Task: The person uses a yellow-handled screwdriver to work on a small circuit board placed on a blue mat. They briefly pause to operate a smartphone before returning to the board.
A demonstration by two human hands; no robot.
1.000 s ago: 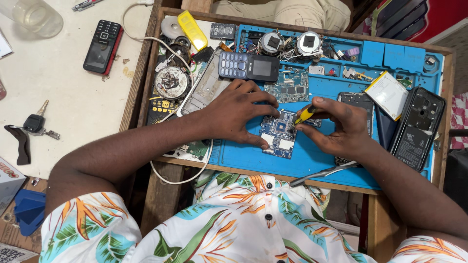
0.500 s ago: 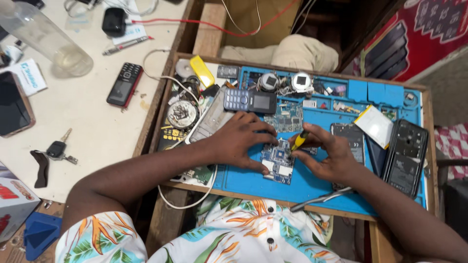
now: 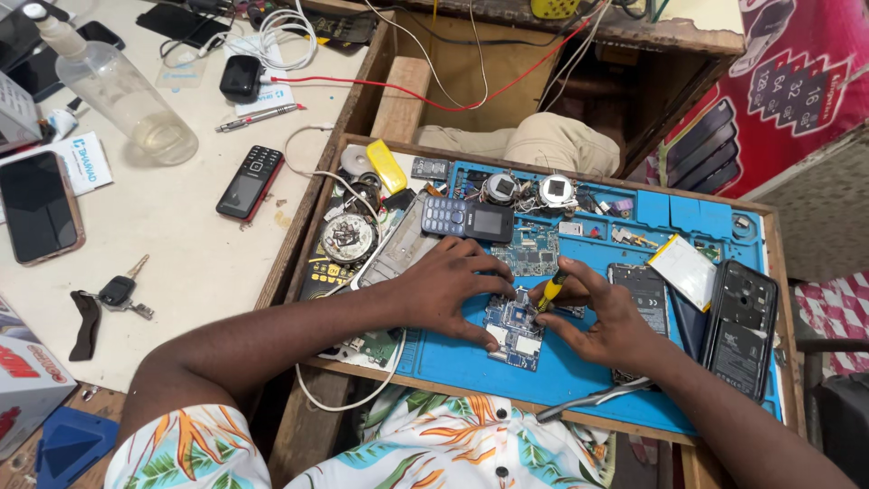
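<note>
A blue phone circuit board (image 3: pixel 514 328) lies on the blue work mat (image 3: pixel 579 371) inside a wooden tray. My left hand (image 3: pixel 450 290) rests flat on the mat, its fingers pressing the board's left and upper edges. My right hand (image 3: pixel 605 321) grips a small yellow-handled screwdriver (image 3: pixel 552 291) whose tip points down at the board's upper right. A second bare circuit board (image 3: pixel 534 251) lies just beyond my fingers.
On the mat sit a dark keypad phone (image 3: pixel 466 217), a black phone body (image 3: pixel 742 326), a flat battery pack (image 3: pixel 681 270), two round parts and tweezers (image 3: pixel 593 398). The white table at left holds a black keypad phone (image 3: pixel 251 181), a smartphone (image 3: pixel 38 205), keys (image 3: pixel 118 294) and a clear bottle (image 3: pixel 122 95).
The view has tilted upward and away, showing more of the table's far side. Both hands stay on the blue board with the screwdriver in place.
</note>
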